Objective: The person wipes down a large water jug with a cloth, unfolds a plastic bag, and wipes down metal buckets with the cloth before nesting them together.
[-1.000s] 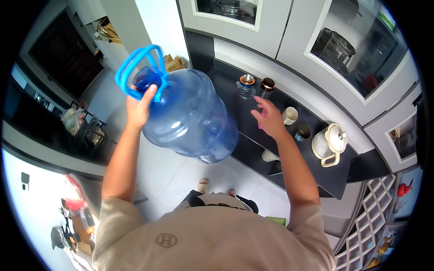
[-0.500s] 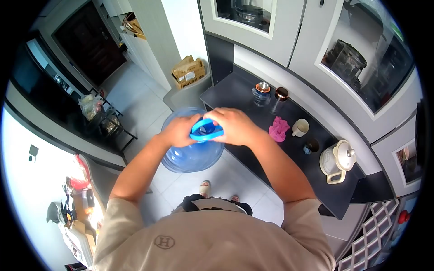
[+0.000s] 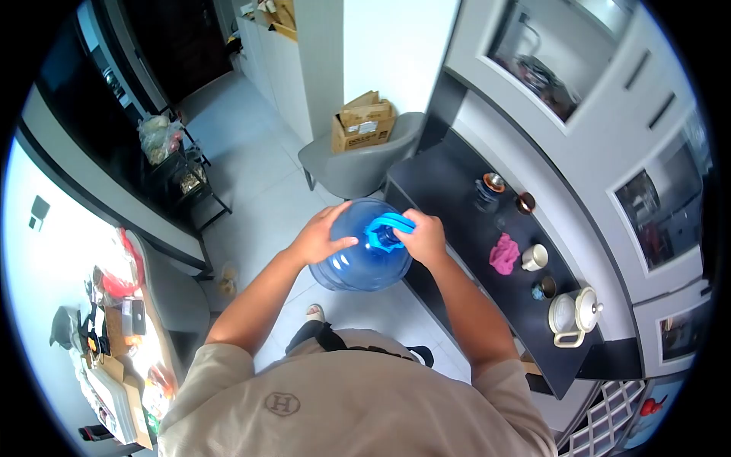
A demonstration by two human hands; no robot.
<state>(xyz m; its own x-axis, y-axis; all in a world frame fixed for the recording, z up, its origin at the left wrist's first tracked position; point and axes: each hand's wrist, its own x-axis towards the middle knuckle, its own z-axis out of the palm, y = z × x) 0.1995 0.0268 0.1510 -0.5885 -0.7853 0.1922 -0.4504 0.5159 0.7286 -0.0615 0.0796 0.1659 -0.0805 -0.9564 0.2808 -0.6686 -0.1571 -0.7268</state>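
Observation:
In front of my body is a large translucent blue water jug (image 3: 362, 263), its neck end facing up toward me. A bright blue carrying handle (image 3: 388, 230) is fitted around the neck. My right hand (image 3: 424, 238) is closed on the right end of this handle. My left hand (image 3: 321, 238) rests against the jug's left shoulder, thumb and fingers spread apart. Part of the neck is hidden by the handle and my right fingers.
A dark counter (image 3: 438, 171) on the right holds a pink cloth (image 3: 504, 254), a white mug (image 3: 534, 257), a small dark cup (image 3: 544, 287) and a cream kettle (image 3: 576, 314). A grey chair (image 3: 354, 169) bearing a cardboard box (image 3: 364, 129) stands ahead. A cluttered table (image 3: 141, 324) is at left.
My left hand has left the handle and moved onto the jug's side, its fingers opening. My right hand stays on the handle. The jug has shifted right in view, and the camera has turned.

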